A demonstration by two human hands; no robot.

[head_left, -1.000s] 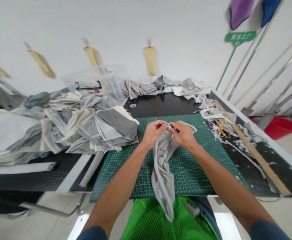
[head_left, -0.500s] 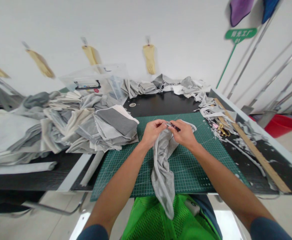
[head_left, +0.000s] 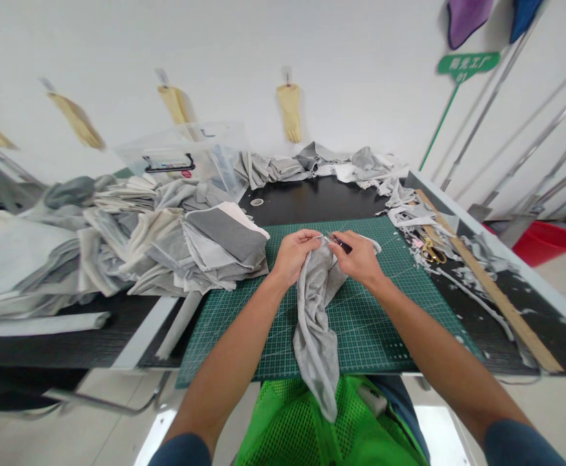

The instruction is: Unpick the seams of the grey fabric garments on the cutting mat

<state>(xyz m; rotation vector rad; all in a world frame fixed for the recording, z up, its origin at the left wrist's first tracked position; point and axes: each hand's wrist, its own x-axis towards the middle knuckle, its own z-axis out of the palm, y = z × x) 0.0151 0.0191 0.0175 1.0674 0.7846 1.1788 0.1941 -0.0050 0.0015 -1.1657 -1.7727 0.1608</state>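
Observation:
My left hand (head_left: 295, 254) pinches the upper edge of a grey cloth (head_left: 315, 323) between thumb and fingers. The cloth hangs in folds over the cutting mat's front edge, down to a green mesh garment on my lap. Closed in my right hand (head_left: 356, 256) is a pair of small black-handled snips (head_left: 345, 246), their metal tip at the cloth edge beside my left fingertips. Part of the cloth lies behind my right hand, and my fingers cover much of the snips. Beneath both hands is a green gridded cutting mat (head_left: 244, 330).
Piled grey and white cloths (head_left: 132, 239) fill the left side, before a clear plastic box (head_left: 180, 152). Scraps (head_left: 321, 162) line the back. Gold-handled scissors (head_left: 431, 252) and a long wooden strip (head_left: 496, 291) lie right. A red bucket (head_left: 549, 244) stands beyond the table.
The snips' metal tip has shifted slightly at the cloth edge, and the blades show more apart. Both hands stay nearly in place, still holding the cloth and the snips.

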